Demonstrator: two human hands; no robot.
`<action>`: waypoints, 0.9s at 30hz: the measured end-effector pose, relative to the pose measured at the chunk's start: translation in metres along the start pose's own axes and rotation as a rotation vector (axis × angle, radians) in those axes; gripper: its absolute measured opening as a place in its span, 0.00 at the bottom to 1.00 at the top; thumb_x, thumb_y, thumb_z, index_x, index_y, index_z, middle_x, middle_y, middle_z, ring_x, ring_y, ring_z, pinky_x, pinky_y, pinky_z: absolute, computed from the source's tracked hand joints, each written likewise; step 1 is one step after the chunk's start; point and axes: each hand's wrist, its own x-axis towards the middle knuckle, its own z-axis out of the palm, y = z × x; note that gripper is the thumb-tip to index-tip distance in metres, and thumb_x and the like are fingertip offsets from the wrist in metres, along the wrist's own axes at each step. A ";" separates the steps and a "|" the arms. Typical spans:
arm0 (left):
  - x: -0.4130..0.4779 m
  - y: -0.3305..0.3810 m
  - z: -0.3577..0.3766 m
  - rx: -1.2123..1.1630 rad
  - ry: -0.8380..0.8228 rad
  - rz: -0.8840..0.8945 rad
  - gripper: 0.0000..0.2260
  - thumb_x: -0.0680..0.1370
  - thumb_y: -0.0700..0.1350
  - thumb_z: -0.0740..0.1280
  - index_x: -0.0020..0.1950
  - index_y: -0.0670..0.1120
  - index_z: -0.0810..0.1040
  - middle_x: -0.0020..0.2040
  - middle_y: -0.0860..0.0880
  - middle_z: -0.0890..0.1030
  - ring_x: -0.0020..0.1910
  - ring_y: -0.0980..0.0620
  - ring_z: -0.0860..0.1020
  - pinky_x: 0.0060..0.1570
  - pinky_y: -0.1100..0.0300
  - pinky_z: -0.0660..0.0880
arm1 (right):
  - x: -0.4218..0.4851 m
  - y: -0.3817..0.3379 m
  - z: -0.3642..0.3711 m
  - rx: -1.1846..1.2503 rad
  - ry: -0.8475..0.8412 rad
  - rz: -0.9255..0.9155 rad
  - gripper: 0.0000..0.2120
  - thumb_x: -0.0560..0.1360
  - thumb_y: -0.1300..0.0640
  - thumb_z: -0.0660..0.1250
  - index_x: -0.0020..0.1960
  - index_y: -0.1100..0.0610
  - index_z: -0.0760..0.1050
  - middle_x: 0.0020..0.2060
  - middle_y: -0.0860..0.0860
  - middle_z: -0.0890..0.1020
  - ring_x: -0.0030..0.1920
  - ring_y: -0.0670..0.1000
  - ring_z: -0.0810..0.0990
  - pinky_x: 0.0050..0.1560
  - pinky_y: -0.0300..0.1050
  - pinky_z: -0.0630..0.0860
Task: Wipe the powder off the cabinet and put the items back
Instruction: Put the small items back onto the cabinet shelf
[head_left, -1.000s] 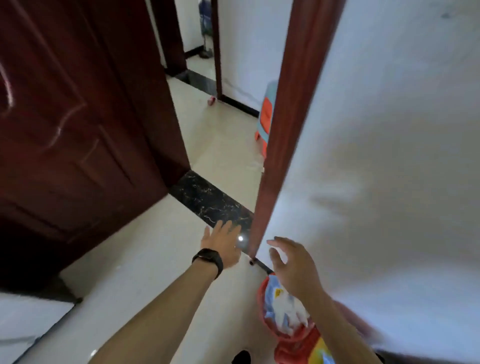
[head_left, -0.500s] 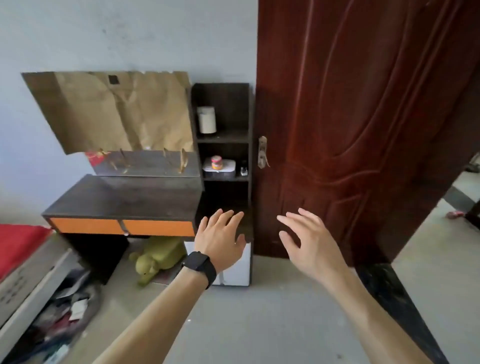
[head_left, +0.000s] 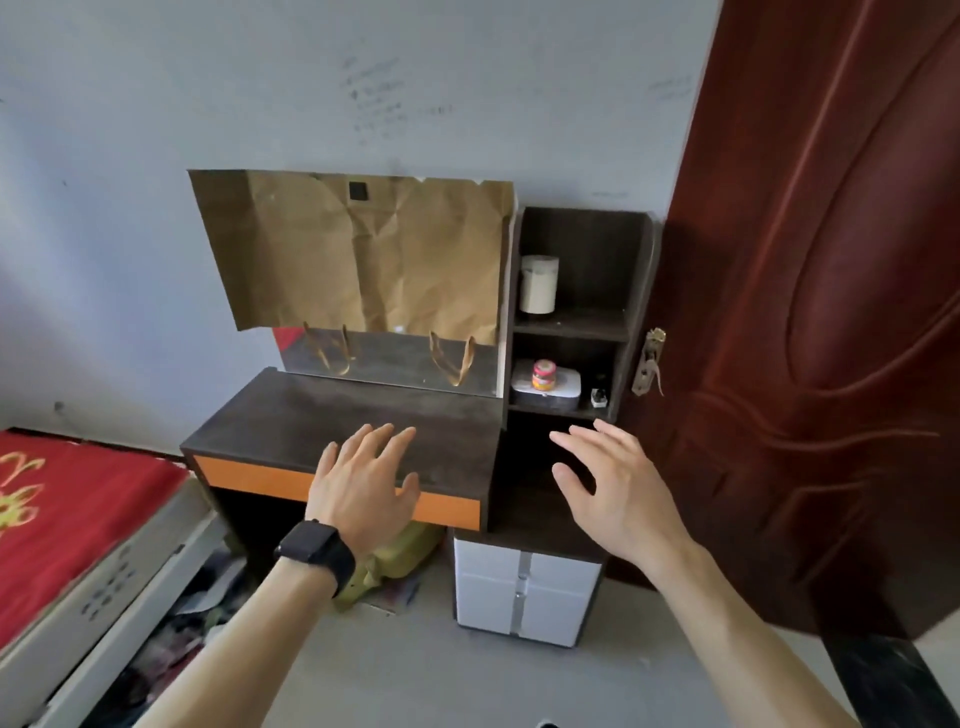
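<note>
A dark wooden dressing cabinet (head_left: 291, 421) with an orange drawer front stands against the wall ahead. Its side shelf unit (head_left: 582, 322) holds a white cylinder jar (head_left: 538, 285) on the upper shelf. On the lower shelf a small red-lidded jar (head_left: 543, 375) sits on a white box (head_left: 563, 391). My left hand (head_left: 363, 483), with a black watch on the wrist, hovers with fingers spread in front of the tabletop. My right hand (head_left: 618, 488) is also spread, held in the air before the shelf unit. Both hands hold nothing.
Brown paper (head_left: 358, 254) covers the mirror above the tabletop. A dark red door (head_left: 831, 312) stands open at the right. A white drawer unit (head_left: 524, 587) and a yellow-green soft toy (head_left: 395, 558) sit under the cabinet. A bed with red cover (head_left: 67, 514) is at left.
My view swung from the doorway and hall to the cabinet, then came closer to it. Both hands stayed raised and spread, holding nothing.
</note>
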 end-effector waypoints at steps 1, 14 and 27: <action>0.011 -0.005 0.009 -0.002 -0.012 -0.007 0.27 0.79 0.59 0.58 0.78 0.58 0.58 0.78 0.53 0.64 0.78 0.49 0.57 0.75 0.46 0.56 | 0.009 0.007 0.008 0.002 -0.015 0.010 0.18 0.79 0.50 0.66 0.69 0.48 0.76 0.67 0.48 0.78 0.74 0.53 0.67 0.72 0.50 0.68; 0.223 -0.012 0.194 -0.062 -0.275 -0.066 0.25 0.78 0.58 0.60 0.76 0.58 0.64 0.74 0.56 0.69 0.75 0.51 0.63 0.72 0.51 0.60 | 0.201 0.171 0.181 0.034 -0.355 0.284 0.25 0.80 0.45 0.62 0.76 0.48 0.66 0.73 0.46 0.71 0.74 0.50 0.64 0.73 0.47 0.63; 0.378 0.068 0.325 -0.690 -0.843 -0.500 0.24 0.73 0.69 0.57 0.56 0.55 0.79 0.56 0.50 0.82 0.58 0.46 0.78 0.60 0.52 0.74 | 0.338 0.251 0.282 0.195 -0.289 0.659 0.42 0.72 0.40 0.73 0.78 0.53 0.59 0.73 0.55 0.69 0.70 0.54 0.72 0.62 0.45 0.70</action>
